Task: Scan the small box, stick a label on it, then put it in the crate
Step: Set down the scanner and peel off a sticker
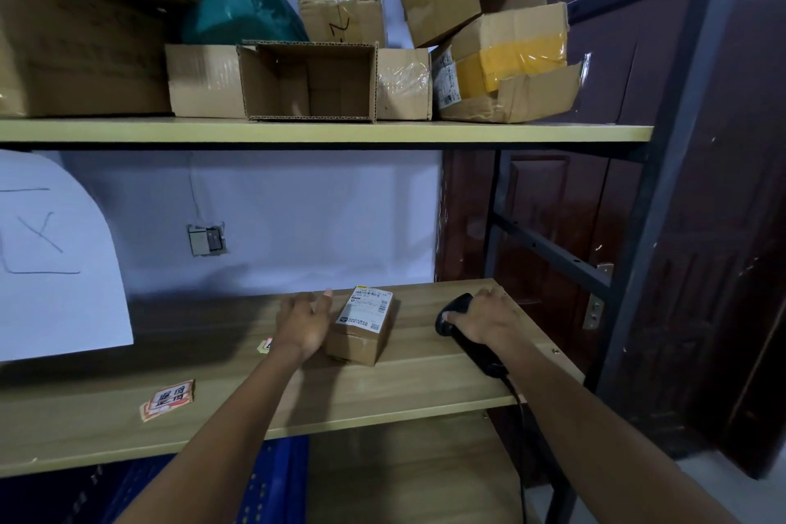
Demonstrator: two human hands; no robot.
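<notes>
A small cardboard box (361,330) with a white shipping label on top rests on the wooden lower shelf (238,387). My left hand (303,323) lies just left of it, fingers spread, touching or nearly touching its side. My right hand (485,317) is closed around a black handheld barcode scanner (457,321) lying on the shelf to the right of the box, with its cable trailing off the front edge. Red and white stickers (168,399) lie on the shelf at the left. A blue crate (272,481) shows below the shelf.
The upper shelf (323,131) holds several cardboard boxes, one open toward me, and a green bag (242,8). A white sheet of paper (55,260) hangs at the left. The rack's dark metal post (663,200) and a brown door (723,225) stand to the right.
</notes>
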